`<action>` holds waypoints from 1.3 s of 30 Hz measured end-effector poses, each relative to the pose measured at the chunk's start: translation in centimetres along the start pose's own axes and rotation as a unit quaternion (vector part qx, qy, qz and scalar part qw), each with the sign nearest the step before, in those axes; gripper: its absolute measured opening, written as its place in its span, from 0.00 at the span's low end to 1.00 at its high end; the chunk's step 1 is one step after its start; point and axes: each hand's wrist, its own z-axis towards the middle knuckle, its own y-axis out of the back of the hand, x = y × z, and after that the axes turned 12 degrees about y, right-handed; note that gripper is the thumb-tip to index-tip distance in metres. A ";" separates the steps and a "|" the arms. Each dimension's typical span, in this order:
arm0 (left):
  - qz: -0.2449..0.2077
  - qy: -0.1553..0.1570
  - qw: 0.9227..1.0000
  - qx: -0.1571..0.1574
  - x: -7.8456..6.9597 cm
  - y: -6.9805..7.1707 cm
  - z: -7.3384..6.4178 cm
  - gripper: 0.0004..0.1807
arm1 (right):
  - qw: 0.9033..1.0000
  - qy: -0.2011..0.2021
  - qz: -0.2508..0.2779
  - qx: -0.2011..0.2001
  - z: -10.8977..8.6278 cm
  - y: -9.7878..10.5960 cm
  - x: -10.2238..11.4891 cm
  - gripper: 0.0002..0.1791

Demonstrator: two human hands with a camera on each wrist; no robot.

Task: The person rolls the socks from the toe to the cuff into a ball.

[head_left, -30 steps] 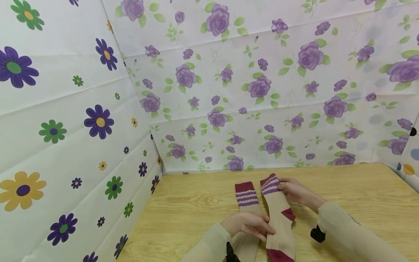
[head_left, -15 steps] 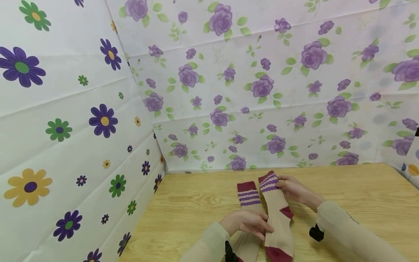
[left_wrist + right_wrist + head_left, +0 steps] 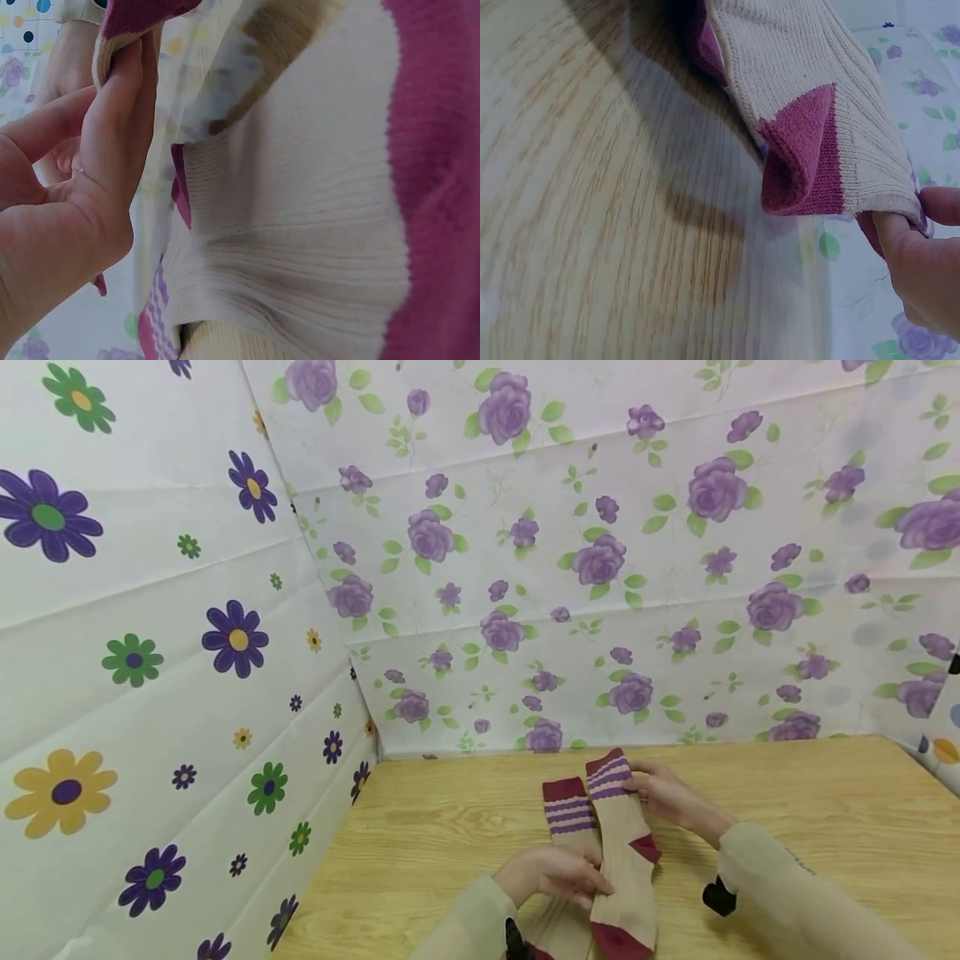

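Observation:
Two beige socks with maroon cuffs, heels and toes and purple stripes are side by side at the table's middle. My right hand pinches the right-hand sock at its striped cuff, thumb and fingers on the edge in the right wrist view. Lower down, my left hand grips the same sock by its left side. The other sock lies flat on the table under my left hand and forearm, which hide its middle. Its beige foot fills much of the left wrist view. The held sock is raised off the wood, its maroon heel hanging folded.
The wooden table ends at the back against a white sheet with purple roses. A daisy-print sheet borders the left side. Black wrist cameras sit below both cuffs, the right one over the table.
Both hands have shifted slightly to the left with the held sock, so it now leans closer to and partly over the other sock. The grips look the same.

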 end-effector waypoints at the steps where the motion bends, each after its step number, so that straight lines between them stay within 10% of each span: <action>1: -0.001 0.000 1.000 0.000 0.1 0.0 -0.1 0.13 | 1.000 0.000 -0.001 0.001 0.0 -0.1 0.0 0.32; 39: -0.014 -0.002 1.000 -0.001 2.4 2.4 -2.3 0.11 | 1.000 -0.005 -0.017 0.011 2.3 -2.9 -1.4 0.32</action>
